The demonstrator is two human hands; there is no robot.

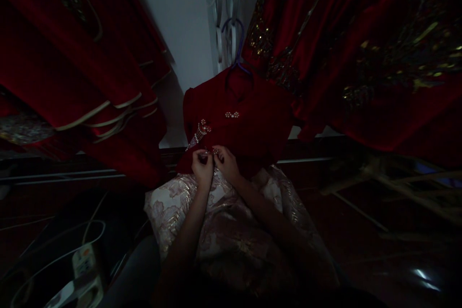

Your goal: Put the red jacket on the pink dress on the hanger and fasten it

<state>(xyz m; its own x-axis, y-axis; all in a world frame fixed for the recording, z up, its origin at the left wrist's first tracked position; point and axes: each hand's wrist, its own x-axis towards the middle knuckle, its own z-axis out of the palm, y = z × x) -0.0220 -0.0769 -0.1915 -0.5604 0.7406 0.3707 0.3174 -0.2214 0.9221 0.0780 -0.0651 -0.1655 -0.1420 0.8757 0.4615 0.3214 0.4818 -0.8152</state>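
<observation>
A red garment (pixel 252 115) hangs from a purple hanger (pixel 238 53) and its lower part reaches my lap. On its front sit a beaded button fastening (pixel 232 115) and, to the left, a beaded ornament with hanging strands (pixel 198 134). My left hand (pixel 202 166) is closed in a pinch at the garment's lower part; what lies between its fingertips is too small and dark to make out. Close beside it, my right hand (pixel 226 163) pinches another small beaded fastening (pixel 215 151). The fingertips of both hands nearly meet.
Shiny patterned fabric (pixel 231 231) covers my lap. Red garments with pale piping (pixel 72 57) hang at left, and red ones with gold sequins (pixel 361 57) at right. A power strip (pixel 84 264) with a white cable lies lower left. A wooden frame (pixel 390 183) stands at right.
</observation>
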